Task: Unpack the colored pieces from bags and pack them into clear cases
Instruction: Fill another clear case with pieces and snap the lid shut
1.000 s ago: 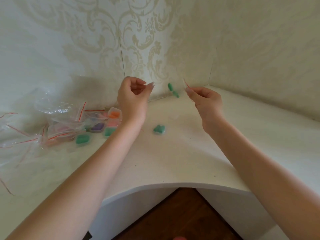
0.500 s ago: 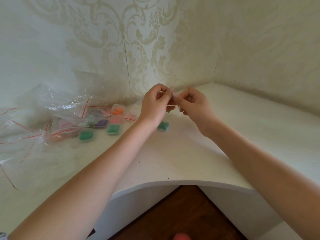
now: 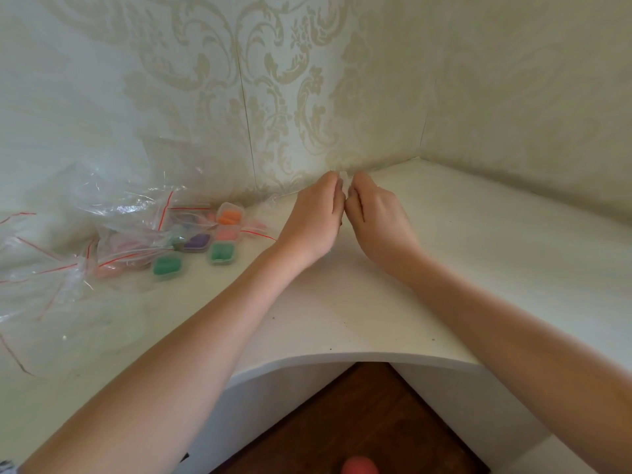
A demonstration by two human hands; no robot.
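The left hand (image 3: 313, 218) and the right hand (image 3: 378, 217) are meeting knuckle to knuckle near the back corner of the white tabletop (image 3: 478, 268), fingers curled downward, and between their fingertips they are pinching something small and clear (image 3: 343, 181); only a pale sliver of it is showing above the knuckles, so whether it is a case or a bag cannot be told. No colored piece is showing in either hand.

Whatever it is, it is likely handling as a very light thing, probably slick, so a fingertip pinch at its edges looks the right hold; a hard squeeze could spring it open or send it skidding.

The rest of the work is lying well to the left of the left hand. Clear cases are sitting on the tabletop there: an orange-filled case (image 3: 228, 215), a purple-filled case (image 3: 196, 241) and two green-filled cases (image 3: 221, 253) (image 3: 167, 265). Beside and partly over them are lying crumpled clear bags (image 3: 113, 213) with red seal strips, soft and floppy, best taken by the strip.
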